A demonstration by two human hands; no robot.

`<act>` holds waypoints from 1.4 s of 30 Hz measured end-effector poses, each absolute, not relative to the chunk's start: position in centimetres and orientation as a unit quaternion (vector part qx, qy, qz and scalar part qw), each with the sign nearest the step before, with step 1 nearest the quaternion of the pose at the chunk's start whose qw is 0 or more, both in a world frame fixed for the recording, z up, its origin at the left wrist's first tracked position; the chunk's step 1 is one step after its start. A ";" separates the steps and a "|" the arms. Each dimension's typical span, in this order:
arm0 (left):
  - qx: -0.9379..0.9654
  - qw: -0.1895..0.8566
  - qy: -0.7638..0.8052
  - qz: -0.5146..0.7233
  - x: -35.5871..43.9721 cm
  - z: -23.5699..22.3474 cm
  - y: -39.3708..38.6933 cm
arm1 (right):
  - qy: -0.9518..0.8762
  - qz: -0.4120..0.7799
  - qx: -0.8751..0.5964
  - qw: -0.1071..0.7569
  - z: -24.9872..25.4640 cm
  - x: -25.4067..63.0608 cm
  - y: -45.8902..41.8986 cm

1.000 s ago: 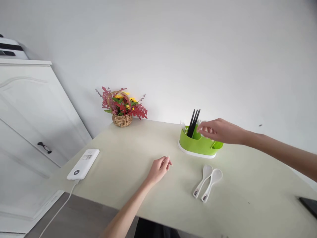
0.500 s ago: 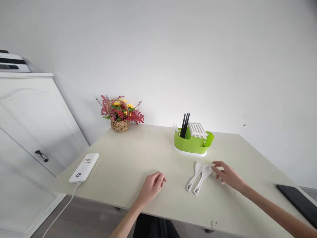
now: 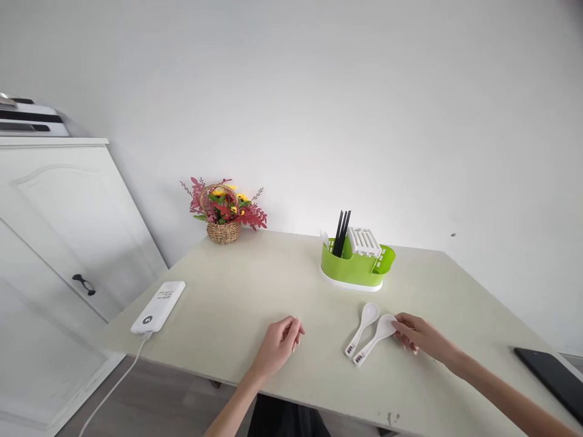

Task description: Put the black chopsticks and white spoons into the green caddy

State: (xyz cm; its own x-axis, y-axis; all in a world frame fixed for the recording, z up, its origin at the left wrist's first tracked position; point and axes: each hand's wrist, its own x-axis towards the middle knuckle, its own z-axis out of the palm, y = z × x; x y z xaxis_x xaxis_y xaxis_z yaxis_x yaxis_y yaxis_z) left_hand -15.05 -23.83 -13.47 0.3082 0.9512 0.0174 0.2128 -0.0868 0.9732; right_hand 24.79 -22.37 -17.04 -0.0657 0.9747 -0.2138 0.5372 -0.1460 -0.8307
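Observation:
Two white spoons lie side by side on the pale table, handles toward me. The nearer one, the right spoon [image 3: 385,328], has its bowl edge pinched between the thumb and fingers of my right hand [image 3: 416,334]. The left spoon [image 3: 370,314] rests just beside it, untouched. My left hand [image 3: 279,345] lies on the table to the left of the spoons, fingers curled closed with nothing visible in them. Behind the spoons stands a green utensil holder [image 3: 348,269] with a white slotted top, holding black chopsticks [image 3: 341,233] and a white spoon [image 3: 324,237].
A wicker basket of flowers [image 3: 224,232] stands at the back left near the wall. A white power bank [image 3: 158,308] with a cable lies at the left edge. At the right edge is a black phone-like device [image 3: 551,373]. A white cabinet [image 3: 59,237] stands left of the table.
My right hand has closed on the right spoon's bowl, and that spoon has shifted slightly away from the other one. My left hand stays in place. The view has moved a little.

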 end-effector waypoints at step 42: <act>0.671 0.512 0.463 0.271 -15.2 -11.9 -23.9 | -0.787 -0.258 -0.536 0.164 -2.2 11.6 -7.7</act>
